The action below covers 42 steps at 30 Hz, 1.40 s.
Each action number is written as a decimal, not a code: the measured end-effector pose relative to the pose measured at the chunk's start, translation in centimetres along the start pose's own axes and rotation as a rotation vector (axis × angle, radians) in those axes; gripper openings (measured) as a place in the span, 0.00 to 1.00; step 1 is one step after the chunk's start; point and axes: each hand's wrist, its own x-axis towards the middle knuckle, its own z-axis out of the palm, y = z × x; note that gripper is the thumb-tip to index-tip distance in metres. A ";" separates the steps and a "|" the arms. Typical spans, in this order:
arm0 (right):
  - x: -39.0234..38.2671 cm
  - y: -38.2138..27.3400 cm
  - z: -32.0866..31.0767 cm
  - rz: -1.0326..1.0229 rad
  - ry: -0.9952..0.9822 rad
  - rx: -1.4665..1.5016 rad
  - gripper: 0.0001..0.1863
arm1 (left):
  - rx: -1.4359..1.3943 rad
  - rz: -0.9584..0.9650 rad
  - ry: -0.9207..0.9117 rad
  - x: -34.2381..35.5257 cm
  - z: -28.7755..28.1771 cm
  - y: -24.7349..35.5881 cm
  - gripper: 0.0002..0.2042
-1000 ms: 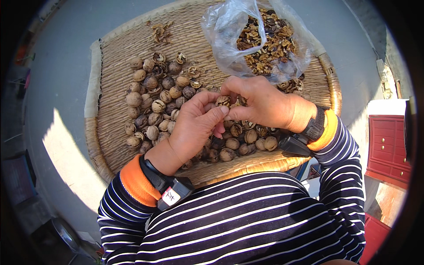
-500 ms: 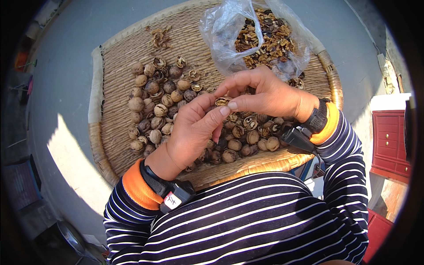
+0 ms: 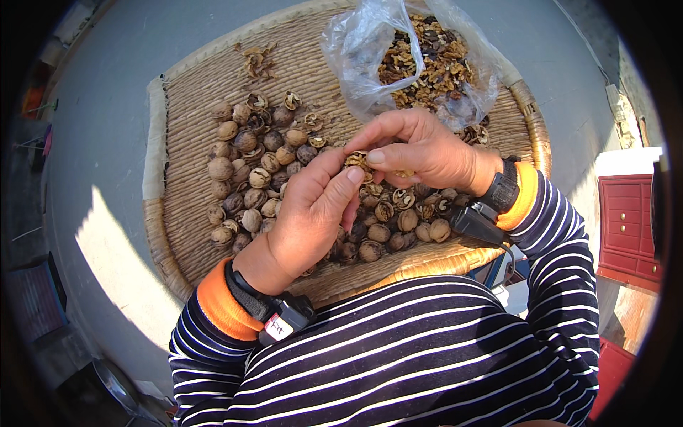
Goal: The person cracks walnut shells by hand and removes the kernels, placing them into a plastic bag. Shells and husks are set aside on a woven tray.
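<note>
My left hand (image 3: pixel 306 217) and my right hand (image 3: pixel 434 160) meet over the woven tray (image 3: pixel 185 135), both closed around a cracked walnut (image 3: pixel 358 161) with wrinkled kernel showing between the thumbs and fingertips. A pale fragment (image 3: pixel 404 173) shows under my right fingers; whether it is held is unclear. Beneath my hands lies a heap of whole walnuts (image 3: pixel 253 199), with several cracked shells (image 3: pixel 292 99) among them. Beyond my right hand, a clear plastic bag (image 3: pixel 348 64) holds many shelled kernel pieces (image 3: pixel 427 60).
Brown shell scraps (image 3: pixel 257 60) lie near the tray's back. A grey surface (image 3: pixel 99 121) surrounds the tray, partly sunlit. A red cabinet (image 3: pixel 625 224) stands at the right, and a round dark metal object (image 3: pixel 107 388) is at lower left.
My hands stay together at the walnut, their fingers shifted. My right thumb has lifted slightly since half a second ago, and more of the nut's inside shows.
</note>
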 end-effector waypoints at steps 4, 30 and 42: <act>0.4 0.8 1.3 -0.012 0.167 -0.054 0.13 | 0.000 0.050 0.068 0.3 0.1 -0.3 0.18; 0.5 0.9 0.4 0.047 0.172 0.170 0.07 | -0.031 0.115 0.073 -0.1 -0.2 0.0 0.20; 0.2 0.5 2.2 -0.166 0.152 -0.376 0.04 | -0.519 -0.096 -0.030 1.4 -1.2 -0.8 0.19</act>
